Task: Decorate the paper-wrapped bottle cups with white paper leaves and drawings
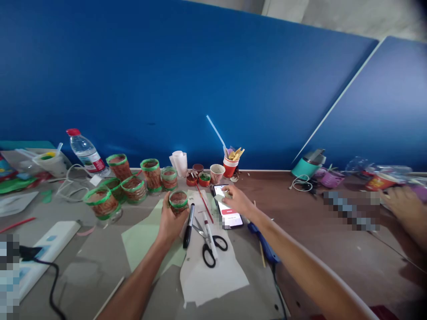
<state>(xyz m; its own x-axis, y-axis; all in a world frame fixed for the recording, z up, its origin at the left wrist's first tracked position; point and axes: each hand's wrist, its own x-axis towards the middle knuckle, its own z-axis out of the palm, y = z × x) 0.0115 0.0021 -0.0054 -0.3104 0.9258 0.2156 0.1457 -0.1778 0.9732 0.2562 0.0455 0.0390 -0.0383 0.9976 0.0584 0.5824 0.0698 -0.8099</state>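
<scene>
My left hand (171, 221) is wrapped round a small glass jar (178, 201) covered in brown pattern with a green rim, held just above the table. My right hand (235, 201) lies over a lit smartphone (228, 214) flat on the table, fingers curled at its upper part. Between the hands lie a black marker (189, 226), a thin red brush (204, 202), a white pen and black-handled scissors (209, 246) on white paper (213, 271).
Several similar green-rimmed jars (132, 184) stand at the back left, with a water bottle (86, 153), small paint pots (204, 178) and paper cups (230, 166). A blue glue gun (263, 242) lies right of the phone. Another person's hand (402, 202) rests far right. A power strip (50, 244) lies at left.
</scene>
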